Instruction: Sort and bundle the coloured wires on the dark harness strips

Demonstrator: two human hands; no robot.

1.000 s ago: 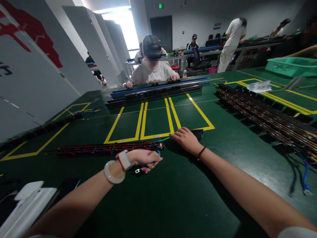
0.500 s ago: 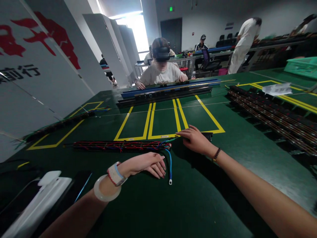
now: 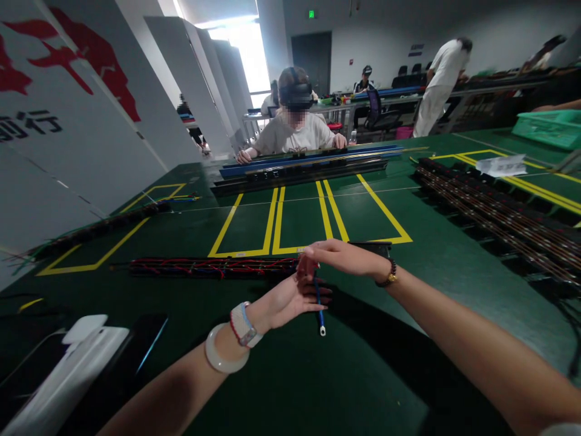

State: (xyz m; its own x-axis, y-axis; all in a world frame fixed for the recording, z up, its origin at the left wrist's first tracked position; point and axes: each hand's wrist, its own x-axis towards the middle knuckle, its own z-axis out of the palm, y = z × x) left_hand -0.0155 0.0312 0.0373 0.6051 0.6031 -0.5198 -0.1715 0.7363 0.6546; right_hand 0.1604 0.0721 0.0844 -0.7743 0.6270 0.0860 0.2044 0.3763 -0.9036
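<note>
The left hand (image 3: 288,301) is loose, its fingers stretched out and slightly apart on the near side of the right hand (image 3: 347,259). A blue cable (image 3: 321,315) crosses the left hand's fingertips and runs toward the near side, ending in a metal lug (image 3: 322,331) just beyond them. The right hand arches over the right end of a wire bundle (image 3: 213,267), its fingers bent down; they overlap the left thumb area, so whether they grasp anything cannot be told. The bundle, dark with red wires, lies lengthwise on the green counter (image 3: 290,381), stretching left from both hands. Just beyond the right hand is a black strip (image 3: 376,245), partly hidden.

Farther out, yellow tape lines (image 3: 272,225) mark the counter on the far side. To the right lies a long rack of copper-coloured rods (image 3: 494,218). At the far edge, a co-worker (image 3: 295,132) rests both hands near a blue rail (image 3: 254,168).
</note>
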